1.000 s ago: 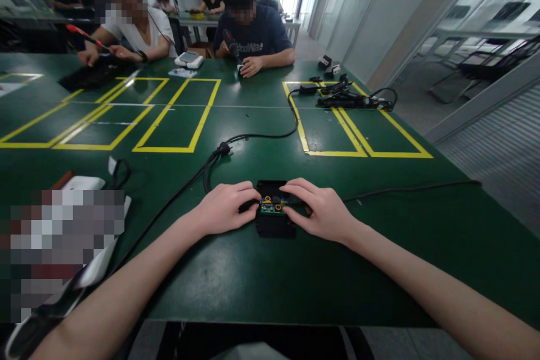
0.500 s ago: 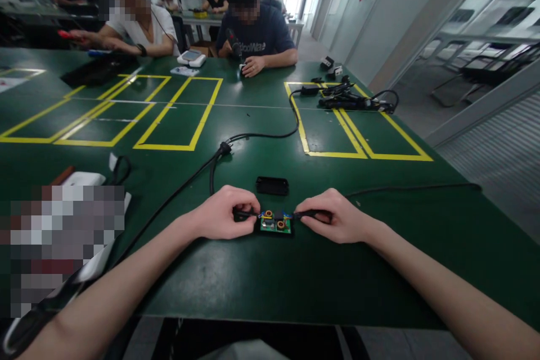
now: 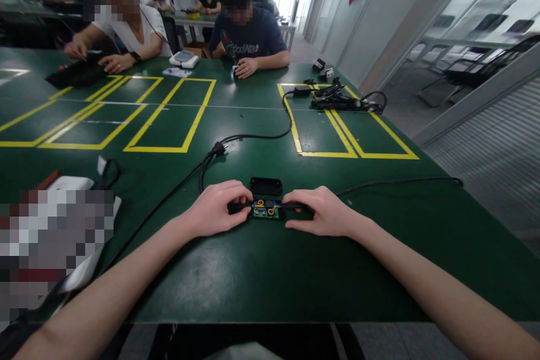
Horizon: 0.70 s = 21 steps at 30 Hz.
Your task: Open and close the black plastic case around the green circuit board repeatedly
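Observation:
A small green circuit board (image 3: 260, 212) with copper-wound coils sits in a black case half on the table before me. Black cables run to both its ends, with blue and yellow wires showing. My left hand (image 3: 219, 209) is closed around the cable at the board's left end, its fingertips against the case edge. At the opposite end, my right hand (image 3: 323, 211) has thumb and forefinger apart, with the right-hand black cable (image 3: 291, 206) between them. Just behind the board lies the other black case half (image 3: 265, 185), hollow side up.
A cable plug (image 3: 218, 149) lies left of centre. Bundled black adapters and cables (image 3: 341, 100) rest at the far right, over yellow tape outlines. White and blurred items (image 3: 71, 184) are at my left. Two people sit across the green table (image 3: 211, 287).
My right thumb and forefinger have spread apart from their pinch on the cable. The board now sits lower and flatter between my hands. The view has shifted slightly.

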Available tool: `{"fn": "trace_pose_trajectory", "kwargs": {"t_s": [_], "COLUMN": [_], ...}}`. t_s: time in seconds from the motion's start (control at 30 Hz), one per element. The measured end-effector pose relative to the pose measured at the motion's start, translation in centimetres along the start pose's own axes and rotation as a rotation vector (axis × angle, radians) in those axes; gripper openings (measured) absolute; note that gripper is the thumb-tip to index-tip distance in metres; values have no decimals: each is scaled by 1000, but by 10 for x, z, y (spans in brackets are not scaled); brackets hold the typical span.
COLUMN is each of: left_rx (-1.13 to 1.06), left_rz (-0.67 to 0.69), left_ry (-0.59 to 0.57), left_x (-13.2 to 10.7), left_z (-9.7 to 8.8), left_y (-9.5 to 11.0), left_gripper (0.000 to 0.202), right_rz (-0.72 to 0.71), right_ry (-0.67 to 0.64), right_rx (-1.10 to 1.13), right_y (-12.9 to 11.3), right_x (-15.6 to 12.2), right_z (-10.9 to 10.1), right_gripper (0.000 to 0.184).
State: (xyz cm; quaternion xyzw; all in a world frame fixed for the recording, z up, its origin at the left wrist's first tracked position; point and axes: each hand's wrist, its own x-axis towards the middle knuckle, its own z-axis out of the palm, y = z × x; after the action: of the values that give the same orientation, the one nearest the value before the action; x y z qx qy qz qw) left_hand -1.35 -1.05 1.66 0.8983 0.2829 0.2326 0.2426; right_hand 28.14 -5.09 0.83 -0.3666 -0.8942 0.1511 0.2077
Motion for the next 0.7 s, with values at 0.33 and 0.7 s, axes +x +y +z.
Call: {"fn": "trace_pose_trajectory", "kwargs": {"t_s": [0.33, 0.7], "left_rx": [-161, -43], "left_rz": [-31, -17], "left_ry": [-122, -143], "left_x": [1, 2], "left_z": [-5, -6], "left_y": [-1, 1], "left_gripper": [20, 22], "right_rz": [-124, -218], "right_ry": [-7, 5], "right_rx": [-63, -152], "right_y": [-3, -4], "right_x": [5, 9], "right_z": [2, 3], "right_gripper": [25, 27]}}
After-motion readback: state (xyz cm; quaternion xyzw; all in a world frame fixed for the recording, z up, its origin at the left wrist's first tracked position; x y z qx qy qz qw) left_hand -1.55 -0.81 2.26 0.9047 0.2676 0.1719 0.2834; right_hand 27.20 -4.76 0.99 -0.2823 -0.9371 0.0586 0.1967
